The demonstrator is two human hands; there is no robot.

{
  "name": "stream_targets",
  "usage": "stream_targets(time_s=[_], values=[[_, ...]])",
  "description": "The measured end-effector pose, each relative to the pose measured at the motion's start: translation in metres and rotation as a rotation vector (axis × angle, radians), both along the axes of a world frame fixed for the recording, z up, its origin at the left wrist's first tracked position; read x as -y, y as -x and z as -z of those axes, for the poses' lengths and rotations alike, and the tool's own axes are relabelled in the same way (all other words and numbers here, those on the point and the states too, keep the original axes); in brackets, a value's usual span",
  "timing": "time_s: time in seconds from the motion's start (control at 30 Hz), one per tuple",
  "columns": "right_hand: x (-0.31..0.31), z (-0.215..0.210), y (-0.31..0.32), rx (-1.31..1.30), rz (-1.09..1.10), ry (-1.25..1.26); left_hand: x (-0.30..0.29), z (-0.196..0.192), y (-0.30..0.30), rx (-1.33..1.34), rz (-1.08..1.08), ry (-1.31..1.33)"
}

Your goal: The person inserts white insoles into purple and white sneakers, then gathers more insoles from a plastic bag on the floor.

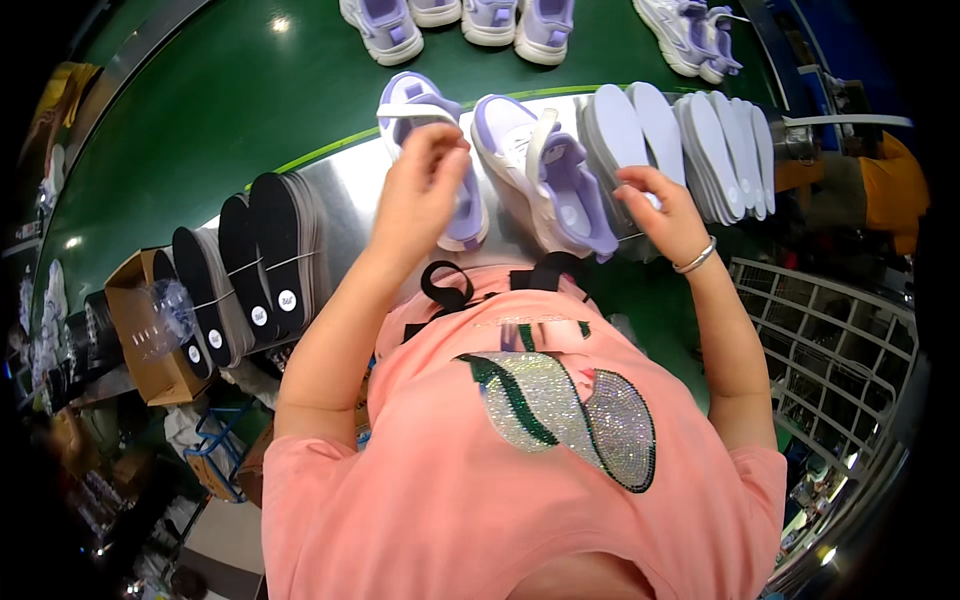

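Note:
Two white and lilac sneakers stand side by side on a metal ledge before me. My left hand (425,185) is over the left sneaker (465,235), its fingers curled together and hiding part of the opening; a white strap (405,111) runs across the shoe to the fingers. Whether they grip it is not visible. The right sneaker (570,195) has its white strap standing up and a pale insole inside. My right hand (660,205) is at the near end of the white insoles (615,125), fingers bent but apart, with nothing visibly held.
More white insoles (708,150) stand farther right. Bundled black insoles (285,240) line the ledge at left, beside a cardboard box (140,310) with clear plastic. Other lilac sneakers (385,30) sit on the green belt (230,110) beyond. A white wire rack (820,330) is at right.

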State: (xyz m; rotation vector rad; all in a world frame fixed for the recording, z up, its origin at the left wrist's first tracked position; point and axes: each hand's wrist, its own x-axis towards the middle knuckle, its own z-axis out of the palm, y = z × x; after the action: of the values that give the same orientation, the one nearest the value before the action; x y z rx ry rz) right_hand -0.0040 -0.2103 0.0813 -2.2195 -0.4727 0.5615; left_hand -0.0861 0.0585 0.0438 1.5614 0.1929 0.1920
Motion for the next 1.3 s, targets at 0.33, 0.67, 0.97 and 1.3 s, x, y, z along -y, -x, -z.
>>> stream_targets(time_s=[0.33,0.67,0.97,1.3], values=[[-0.053,0.064,0.030,-0.614,0.157,-0.189,0.008,-0.019,0.016,-0.399,0.242,-1.026],[-0.068,0.095,0.027,-0.462,0.050,-0.058,-0.002,-0.009,-0.011,-0.729,0.712,-0.982],[-0.099,0.066,0.045,-0.136,-0.328,-0.023,-0.005,-0.012,-0.006,-0.567,0.152,-1.099],[-0.107,0.042,-0.096,0.566,-0.068,-0.002,-0.153,-0.033,-0.012,-0.066,-0.452,-0.649]])
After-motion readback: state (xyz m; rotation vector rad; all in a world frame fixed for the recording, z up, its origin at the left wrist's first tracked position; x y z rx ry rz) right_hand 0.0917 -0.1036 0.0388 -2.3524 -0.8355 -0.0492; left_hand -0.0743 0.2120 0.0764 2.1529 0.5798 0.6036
